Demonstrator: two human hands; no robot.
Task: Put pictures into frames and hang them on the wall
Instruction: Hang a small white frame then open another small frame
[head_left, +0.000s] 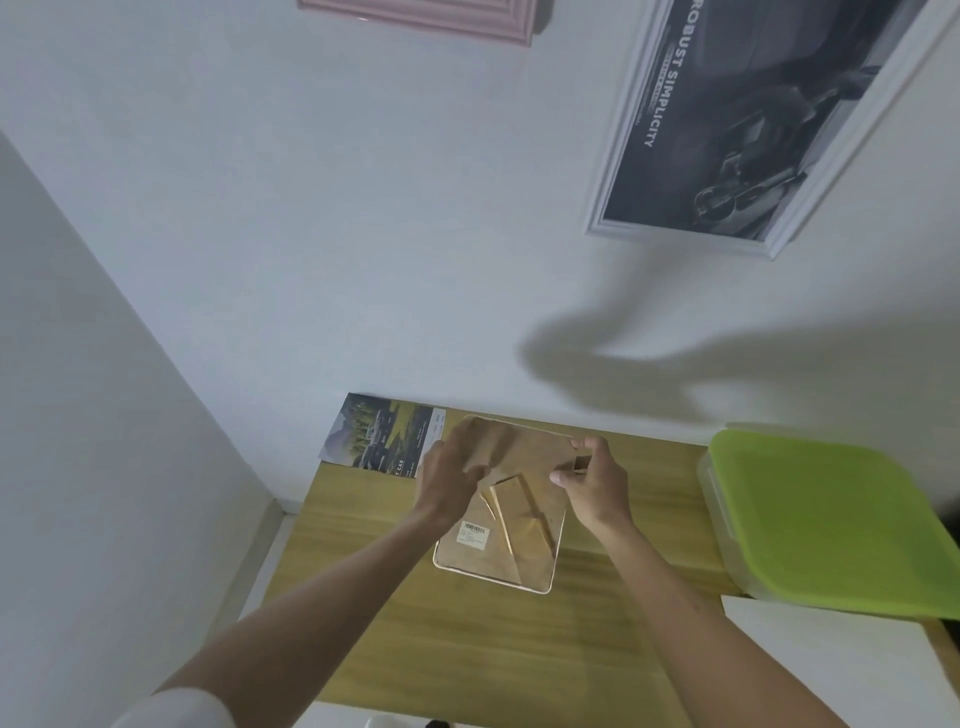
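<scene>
A picture frame (498, 556) lies face down on the wooden table (467, 649), showing its brown backing board, a fold-out stand and a barcode sticker. My left hand (449, 475) rests on the backing's upper left part, fingers curled at its surface. My right hand (592, 480) pinches a small tab at the frame's upper right edge. A landscape picture (379, 434) lies flat behind the frame at the table's far left corner, against the wall.
A clear box with a green lid (821, 519) stands on the right of the table; a white sheet (841, 660) lies in front of it. On the wall hang a white-framed dark poster (753, 114) and a pink frame (426, 18).
</scene>
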